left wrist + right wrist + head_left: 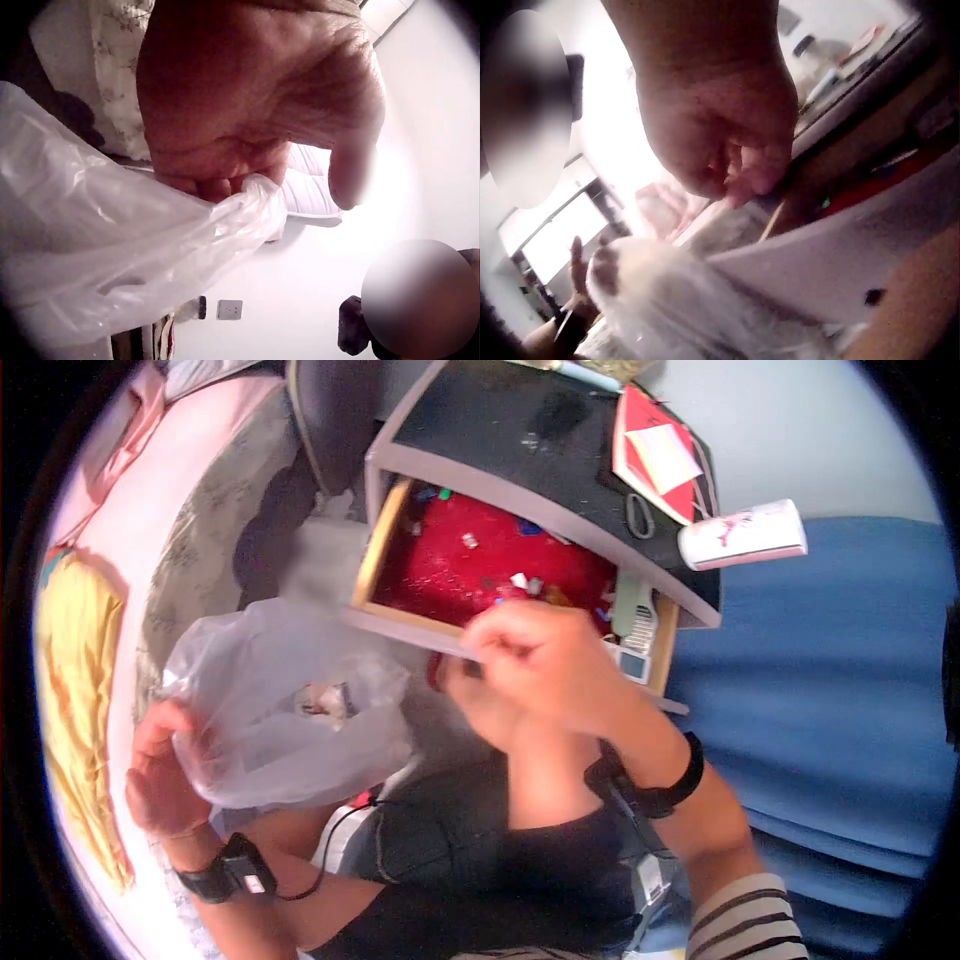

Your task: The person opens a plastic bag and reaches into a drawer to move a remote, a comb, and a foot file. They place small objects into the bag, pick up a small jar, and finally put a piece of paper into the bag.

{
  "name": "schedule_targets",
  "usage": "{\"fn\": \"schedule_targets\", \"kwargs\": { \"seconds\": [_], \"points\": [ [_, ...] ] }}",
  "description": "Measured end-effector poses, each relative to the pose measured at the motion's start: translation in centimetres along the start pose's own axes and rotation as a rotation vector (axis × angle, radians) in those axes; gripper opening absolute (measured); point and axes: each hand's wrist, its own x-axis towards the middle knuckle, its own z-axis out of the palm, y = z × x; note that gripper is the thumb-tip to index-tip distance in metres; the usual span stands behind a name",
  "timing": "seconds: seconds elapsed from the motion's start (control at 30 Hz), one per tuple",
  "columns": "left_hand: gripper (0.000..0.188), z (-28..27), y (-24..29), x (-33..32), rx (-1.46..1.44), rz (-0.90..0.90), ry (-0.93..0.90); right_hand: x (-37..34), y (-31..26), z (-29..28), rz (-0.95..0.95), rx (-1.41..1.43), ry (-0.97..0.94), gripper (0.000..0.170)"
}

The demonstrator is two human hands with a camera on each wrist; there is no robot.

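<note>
A translucent plastic bag (290, 710) hangs open at the left with a few small pieces inside. My left hand (168, 775) grips its rim; in the left wrist view the fingers of the left hand (255, 97) curl round the gathered plastic (135, 247), thumb apart. Over the front edge of an open drawer (420, 622) is my right hand (560, 660), fingers curled in towards the thumb. Nothing shows between the fingers of the right hand (724, 127) in the right wrist view. Small scraps (519, 580) lie on the drawer's red bottom.
The black cabinet top (500, 430) carries a red booklet (640, 450) and a white cylinder (745, 535) at its right edge. A white device (632, 663) lies at the drawer's right end. Blue fabric (820, 680) hangs at the right; yellow cloth (80, 690) lies far left.
</note>
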Motion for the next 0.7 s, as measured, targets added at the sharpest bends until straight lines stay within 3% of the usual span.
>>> {"fn": "schedule_targets", "kwargs": {
  "seconds": [0.03,0.1,0.17,0.27,0.37,0.5,0.57,0.7],
  "points": [
    [0.066,0.4,0.0,0.0,0.022,0.003,0.089,-1.1,1.8,-1.8,0.111,-0.027,0.047,0.012],
    [0.063,0.3,-0.2,-0.1,0.006,-0.026,0.056,-3.8,4.9,-5.5,0.283,-0.065,0.195,0.014],
    [0.062,0.2,-0.4,0.0,0.043,-0.023,0.067,-6.9,8.8,-8.8,0.445,-0.171,0.168,0.02],
    [0.058,0.6,-0.6,0.2,0.005,-0.054,0.0,-8.8,12.0,-11.5,0.552,-0.381,-0.08,0.029],
    [0.056,0.6,-1.0,0.5,-0.011,-0.06,-0.026,-9.0,14.8,-12.2,0.381,-0.701,-0.321,0.038],
    [0.054,1.9,-1.1,1.3,0.036,-0.061,-0.081,-7.3,17.2,-11.8,0.46,-0.694,-0.62,0.041],
    [0.053,1.9,-1.6,1.3,0.041,-0.059,-0.017,-6.7,18.5,-11.4,0.535,-0.776,-0.777,0.04],
    [0.057,1.8,-1.6,1.7,0.003,-0.106,0.054,-5.9,18.4,-11.6,0.522,-0.725,-0.83,0.036]
  ]
}}
